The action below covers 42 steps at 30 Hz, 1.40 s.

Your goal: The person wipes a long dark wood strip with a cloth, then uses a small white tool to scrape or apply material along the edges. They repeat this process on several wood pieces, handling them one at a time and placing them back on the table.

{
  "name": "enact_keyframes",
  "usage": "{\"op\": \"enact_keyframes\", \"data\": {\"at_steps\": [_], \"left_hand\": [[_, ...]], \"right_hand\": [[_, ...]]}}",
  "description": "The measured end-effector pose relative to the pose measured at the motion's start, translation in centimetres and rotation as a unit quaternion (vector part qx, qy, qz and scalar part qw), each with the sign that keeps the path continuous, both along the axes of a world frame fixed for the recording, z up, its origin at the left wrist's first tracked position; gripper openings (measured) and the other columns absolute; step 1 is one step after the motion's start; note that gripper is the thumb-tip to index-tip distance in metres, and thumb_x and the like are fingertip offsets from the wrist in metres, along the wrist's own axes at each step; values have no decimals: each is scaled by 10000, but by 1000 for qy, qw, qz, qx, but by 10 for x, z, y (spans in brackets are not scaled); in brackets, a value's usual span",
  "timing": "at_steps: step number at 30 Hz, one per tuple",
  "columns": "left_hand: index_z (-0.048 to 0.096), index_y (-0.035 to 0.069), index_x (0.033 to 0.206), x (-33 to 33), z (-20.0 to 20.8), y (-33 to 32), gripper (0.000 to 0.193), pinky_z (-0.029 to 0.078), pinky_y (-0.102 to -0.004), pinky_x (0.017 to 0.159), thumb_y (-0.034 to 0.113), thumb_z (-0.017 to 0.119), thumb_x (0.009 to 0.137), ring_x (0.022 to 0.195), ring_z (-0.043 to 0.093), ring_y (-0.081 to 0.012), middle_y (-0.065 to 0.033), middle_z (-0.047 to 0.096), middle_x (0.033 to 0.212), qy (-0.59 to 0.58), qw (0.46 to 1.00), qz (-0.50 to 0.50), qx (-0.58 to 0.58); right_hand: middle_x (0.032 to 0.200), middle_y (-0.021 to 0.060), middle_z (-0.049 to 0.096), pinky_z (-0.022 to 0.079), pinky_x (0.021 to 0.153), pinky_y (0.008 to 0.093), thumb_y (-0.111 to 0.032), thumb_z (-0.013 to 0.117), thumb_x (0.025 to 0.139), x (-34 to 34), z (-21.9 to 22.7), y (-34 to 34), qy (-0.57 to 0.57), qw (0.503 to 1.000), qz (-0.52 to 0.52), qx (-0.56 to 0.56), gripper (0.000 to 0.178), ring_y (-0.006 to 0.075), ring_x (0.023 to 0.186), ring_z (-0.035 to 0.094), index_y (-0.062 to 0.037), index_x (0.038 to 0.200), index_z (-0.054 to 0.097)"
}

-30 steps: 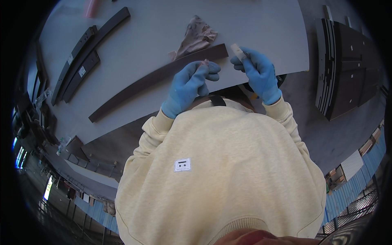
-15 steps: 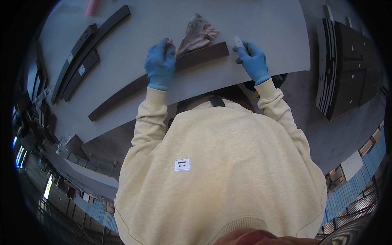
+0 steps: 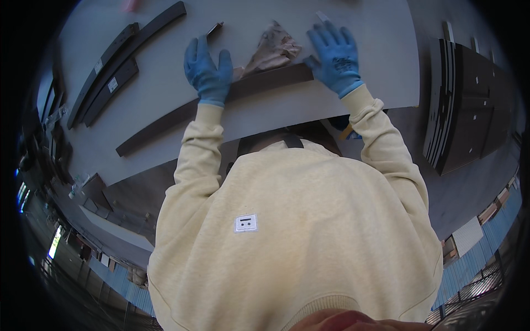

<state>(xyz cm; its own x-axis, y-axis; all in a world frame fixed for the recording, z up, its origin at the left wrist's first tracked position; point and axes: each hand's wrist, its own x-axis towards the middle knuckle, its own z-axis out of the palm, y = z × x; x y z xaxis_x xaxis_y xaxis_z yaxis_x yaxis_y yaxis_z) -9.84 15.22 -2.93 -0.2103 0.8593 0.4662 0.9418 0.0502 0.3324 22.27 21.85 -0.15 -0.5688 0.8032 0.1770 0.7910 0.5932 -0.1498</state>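
Note:
My left hand (image 3: 208, 71), in a blue glove, is open with its fingers apart at the far side of a long dark brown strip (image 3: 182, 121). Just past its fingertips lies a small slim dark object (image 3: 215, 28); its kind is unclear. My right hand (image 3: 335, 60), gloved too, spreads its fingers by the strip's right end. A small white piece (image 3: 322, 16) lies just beyond those fingertips, too small to name. Between my hands a crumpled, stained pinkish cloth (image 3: 273, 49) rests against the strip's far edge. Neither hand holds anything.
Several dark strips (image 3: 110, 74) lie on the left of the pale table (image 3: 381, 49), some with white labels. A pink object (image 3: 131, 5) is at the far left edge. On the right, beyond the table, stands a stack of dark panels (image 3: 469, 105).
Both hands have opened and reached farther away. My left let go of a small object, my right a white piece; these now lie on the table.

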Motion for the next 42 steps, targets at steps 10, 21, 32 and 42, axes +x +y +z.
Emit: {"op": "enact_keyframes", "data": {"at_steps": [10,21,32,42], "left_hand": [[648,50,1331,58,30,-158,539,533,-433,1033,491,661,1021,1171,670,-283,-155,689,1296,-822,440,225,-282],[554,33,1461,84,88,-170,559,441,-502,1176,402,613,1045,1367,558,-325,-162,602,1444,-946,302,103,58],[559,-82,1386,12,180,-280,555,508,-483,1112,302,663,998,1266,637,-387,-230,648,1322,-886,427,168,66],[572,-103,1339,-4,181,-350,534,543,-467,1062,277,683,981,1191,682,-390,-243,670,1269,-873,457,149,83]], "right_hand": [[1150,171,711,305,1239,611,-184,706,873,-100,-5,-54,-135,963,229,-42,450,351,1269,623,-40,1291,624],[1113,141,771,359,1209,532,-353,704,924,-86,156,-83,91,924,321,-186,504,319,1023,743,-88,1350,664],[1343,197,693,470,1147,409,-371,372,1161,-41,135,-180,402,599,149,-676,551,303,1270,659,57,1463,544],[1321,205,683,552,1082,406,-353,468,1141,-88,142,-283,415,400,127,-807,510,276,1193,695,62,1414,585]]}}
